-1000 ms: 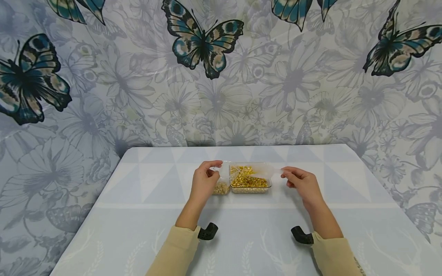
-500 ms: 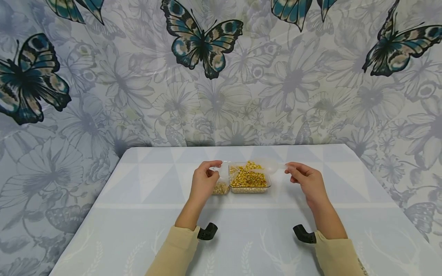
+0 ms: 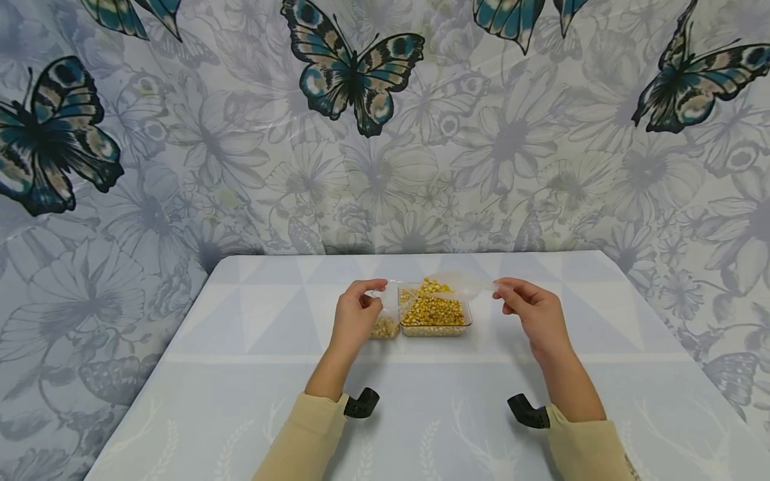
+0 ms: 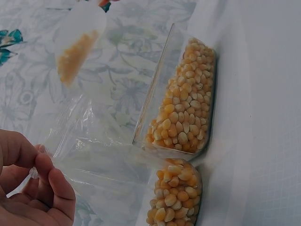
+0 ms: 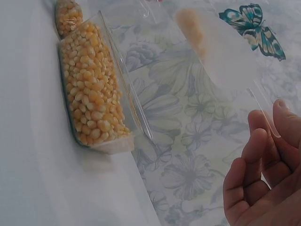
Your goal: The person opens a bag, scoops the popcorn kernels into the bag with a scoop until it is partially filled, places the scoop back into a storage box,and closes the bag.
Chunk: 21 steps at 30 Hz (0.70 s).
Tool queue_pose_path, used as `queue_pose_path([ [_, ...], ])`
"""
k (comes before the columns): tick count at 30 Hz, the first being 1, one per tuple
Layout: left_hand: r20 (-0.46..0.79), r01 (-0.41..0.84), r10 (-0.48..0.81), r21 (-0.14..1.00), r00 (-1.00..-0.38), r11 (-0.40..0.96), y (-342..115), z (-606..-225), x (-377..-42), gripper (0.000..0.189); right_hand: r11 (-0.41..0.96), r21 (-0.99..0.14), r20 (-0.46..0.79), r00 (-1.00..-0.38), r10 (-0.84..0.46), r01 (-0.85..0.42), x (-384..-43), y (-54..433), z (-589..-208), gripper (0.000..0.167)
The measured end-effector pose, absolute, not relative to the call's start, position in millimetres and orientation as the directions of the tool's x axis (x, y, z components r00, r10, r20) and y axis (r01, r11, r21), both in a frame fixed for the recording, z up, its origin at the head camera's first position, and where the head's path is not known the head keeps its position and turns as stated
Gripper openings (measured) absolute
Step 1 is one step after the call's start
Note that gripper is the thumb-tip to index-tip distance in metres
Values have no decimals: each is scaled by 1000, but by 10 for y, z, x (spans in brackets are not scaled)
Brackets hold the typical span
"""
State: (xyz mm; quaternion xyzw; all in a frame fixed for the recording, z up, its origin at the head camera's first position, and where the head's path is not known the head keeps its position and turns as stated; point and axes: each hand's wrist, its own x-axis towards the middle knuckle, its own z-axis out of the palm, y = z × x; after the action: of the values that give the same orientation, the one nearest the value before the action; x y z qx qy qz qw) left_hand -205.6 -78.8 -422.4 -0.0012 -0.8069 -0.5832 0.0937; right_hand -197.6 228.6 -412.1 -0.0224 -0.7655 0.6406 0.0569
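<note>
My left hand (image 3: 356,314) pinches the top of a clear plastic bag (image 4: 101,162), whose bottom holds corn kernels (image 4: 174,197). The bag stands against the left end of a clear rectangular container (image 3: 436,331) filled with more kernels (image 5: 91,89). Between thumb and fingers, my right hand (image 3: 532,321) grips the thin handle of a translucent plastic scoop (image 5: 230,61). The scoop is held above the container, with a heap of kernels (image 4: 75,56) in its bowl at the end toward the bag. The bag's mouth is partly hidden behind my left fingers in the head view.
A pale patterned cloth covers the table (image 3: 433,401). Behind its far edge hangs a floral backdrop (image 3: 385,187) with large butterflies. Black wrist mounts (image 3: 362,403) stick out from both sleeves.
My right hand has risen and shifted slightly right, lifting the scoop from the container with kernels in it; lately it drifts slightly left. The left hand stays at the bag.
</note>
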Motion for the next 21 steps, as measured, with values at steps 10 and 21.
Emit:
queue_pose_path([
  [10, 174, 138, -93, 943, -980, 302, -794, -4245, -2063, 37, 229, -970, 109, -988, 111, -81, -1959, 2168, -4120, 36],
  [21, 168, 136, -82, 942, -982, 306, -767, -4221, -2043, 38, 291, -952, 134, -982, 130, -92, -1912, 2046, -4088, 33],
])
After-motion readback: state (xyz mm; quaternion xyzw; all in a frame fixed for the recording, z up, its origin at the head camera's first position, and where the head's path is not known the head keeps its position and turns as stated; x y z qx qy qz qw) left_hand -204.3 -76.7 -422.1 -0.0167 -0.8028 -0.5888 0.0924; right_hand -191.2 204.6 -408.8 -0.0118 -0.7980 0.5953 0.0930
